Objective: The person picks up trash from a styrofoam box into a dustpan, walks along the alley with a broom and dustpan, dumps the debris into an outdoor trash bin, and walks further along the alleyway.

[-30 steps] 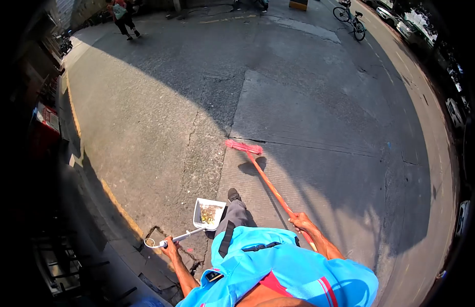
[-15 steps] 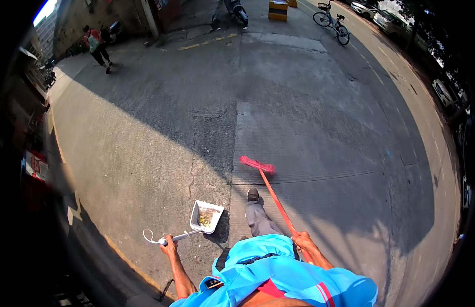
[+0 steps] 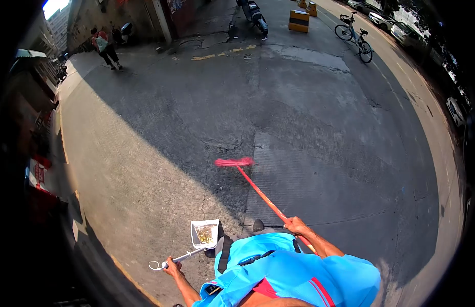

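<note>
My left hand [image 3: 172,267] is closed round the end of a white pole, low at the left. At the pole's far end hangs a white dustpan [image 3: 205,234] with small brown and yellow debris inside. My right hand [image 3: 297,225] grips the orange handle of a broom [image 3: 265,198], which slants up and left. The broom's pink bristle head [image 3: 234,162] is over the shaded pavement ahead, slightly blurred. Below the hands is a light blue top with red trim, and one dark shoe shows beneath it.
A person [image 3: 105,48] with a pale bag walks at the upper left. A scooter [image 3: 253,18], a yellow and black block [image 3: 299,21] and a bicycle [image 3: 355,39] stand far ahead. Cars line the upper right. A yellow kerb line curves along the left.
The broom head has swung left relative to my body. The pavement and far objects have shifted in view as I moved forward. Both hands keep their holds.
</note>
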`<state>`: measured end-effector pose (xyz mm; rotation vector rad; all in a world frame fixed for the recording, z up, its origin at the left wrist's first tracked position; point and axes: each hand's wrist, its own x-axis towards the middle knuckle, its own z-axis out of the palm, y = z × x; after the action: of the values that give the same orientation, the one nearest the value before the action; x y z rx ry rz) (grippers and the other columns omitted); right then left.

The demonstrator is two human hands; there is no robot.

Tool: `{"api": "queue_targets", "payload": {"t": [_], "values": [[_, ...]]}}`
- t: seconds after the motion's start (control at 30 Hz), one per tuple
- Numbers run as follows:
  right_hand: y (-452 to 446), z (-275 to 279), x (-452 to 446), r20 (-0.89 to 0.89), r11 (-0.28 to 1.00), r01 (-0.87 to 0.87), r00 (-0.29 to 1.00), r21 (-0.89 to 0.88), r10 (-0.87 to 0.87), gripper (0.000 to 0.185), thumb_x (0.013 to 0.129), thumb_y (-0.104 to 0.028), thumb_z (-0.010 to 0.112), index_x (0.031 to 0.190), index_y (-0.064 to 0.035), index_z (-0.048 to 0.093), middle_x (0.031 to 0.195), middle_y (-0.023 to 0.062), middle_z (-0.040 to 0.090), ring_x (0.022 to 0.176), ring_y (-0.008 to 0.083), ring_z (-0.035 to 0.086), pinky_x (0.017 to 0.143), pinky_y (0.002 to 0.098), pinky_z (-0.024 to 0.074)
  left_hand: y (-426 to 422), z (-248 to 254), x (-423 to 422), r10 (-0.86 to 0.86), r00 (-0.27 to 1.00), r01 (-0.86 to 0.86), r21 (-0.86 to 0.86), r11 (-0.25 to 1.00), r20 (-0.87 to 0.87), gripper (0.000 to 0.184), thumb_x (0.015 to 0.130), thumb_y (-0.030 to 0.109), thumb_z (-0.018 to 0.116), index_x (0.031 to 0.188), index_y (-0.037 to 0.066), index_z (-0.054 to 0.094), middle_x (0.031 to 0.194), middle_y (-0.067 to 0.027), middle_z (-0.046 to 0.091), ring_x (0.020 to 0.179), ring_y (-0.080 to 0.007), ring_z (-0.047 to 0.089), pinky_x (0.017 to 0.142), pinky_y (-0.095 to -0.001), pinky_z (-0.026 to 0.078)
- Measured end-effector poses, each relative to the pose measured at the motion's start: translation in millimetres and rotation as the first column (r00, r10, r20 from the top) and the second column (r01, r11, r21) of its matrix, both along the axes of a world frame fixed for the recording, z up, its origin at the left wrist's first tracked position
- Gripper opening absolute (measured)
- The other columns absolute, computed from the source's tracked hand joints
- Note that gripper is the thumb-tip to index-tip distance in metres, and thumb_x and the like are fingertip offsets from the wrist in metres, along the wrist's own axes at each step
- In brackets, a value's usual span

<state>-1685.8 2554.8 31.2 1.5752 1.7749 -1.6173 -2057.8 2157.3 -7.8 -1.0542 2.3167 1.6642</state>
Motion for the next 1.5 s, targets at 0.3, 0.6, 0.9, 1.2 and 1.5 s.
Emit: {"api": "queue_targets", "payload": {"t": [0.3,0.6,0.9,1.2,1.5], "values": [[108.1,-32.1,-125.5,-0.058,0.998,-0.007,0.998,-0.069,0.003,0.036,0.081,-0.023,0.059,0.112,-0.0042,0.057,0.051,0.0041,0.051,0.037,0.0119,0.047,0.033,0.0286,0.0401,100.2,2.1,-90.4,0.049,0.997,-0.055,-0.109,0.993,-0.059,0.027,0.067,0.021,0.064,0.082,0.003,0.05,0.067,-0.0102,0.054,0.043,-0.02,0.053,0.035,-0.0289,0.045],[203.5,0.1,-242.9,0.056,1.0,0.023,0.998,-0.002,-0.023,0.021,0.082,-0.021,0.059,0.086,-0.0011,0.06,0.052,0.0051,0.054,0.039,0.014,0.05,0.035,0.0311,0.0403,228.3,19.4,-251.8,-0.149,0.985,0.148,-0.019,0.989,-0.083,0.024,0.069,0.022,0.066,0.081,0.004,0.054,0.064,-0.0083,0.054,0.045,-0.0171,0.053,0.037,-0.0263,0.044],[290.4,-20.2,-326.7,0.037,0.987,0.162,0.986,0.002,-0.162,0.024,0.081,-0.015,0.061,0.096,0.0037,0.06,0.057,0.006,0.056,0.044,0.0124,0.05,0.039,0.0293,0.0386,381.3,30.3,-382.3,-0.231,0.966,0.239,0.067,0.969,-0.116,0.025,0.07,0.021,0.067,0.084,0.001,0.059,0.067,-0.0071,0.057,0.051,-0.0147,0.056,0.045,-0.0256,0.049],[429.1,-32.0,-418.4,0.07,0.992,0.123,0.99,-0.001,-0.123,0.028,0.079,-0.015,0.061,0.097,0.0053,0.061,0.064,0.009,0.059,0.053,0.0163,0.054,0.048,0.032,0.0422,512.6,23.2,-472.6,-0.254,0.954,0.269,0.078,0.96,-0.158,0.027,0.076,0.024,0.065,0.088,0.001,0.057,0.072,-0.0084,0.058,0.052,-0.0184,0.059,0.047,-0.0291,0.052],[634.5,-15.4,-567.0,0.061,0.974,-0.217,0.975,0.071,0.213,0.027,0.078,-0.019,0.061,0.089,0.0061,0.061,0.062,0.0096,0.059,0.049,0.0173,0.055,0.042,0.0335,0.0418,633.8,21.7,-532.3,0.039,0.996,-0.036,0.04,0.999,-0.083,0.024,0.071,0.019,0.063,0.083,-0.001,0.06,0.064,-0.0084,0.058,0.049,-0.0153,0.058,0.043,-0.0259,0.05]]}}
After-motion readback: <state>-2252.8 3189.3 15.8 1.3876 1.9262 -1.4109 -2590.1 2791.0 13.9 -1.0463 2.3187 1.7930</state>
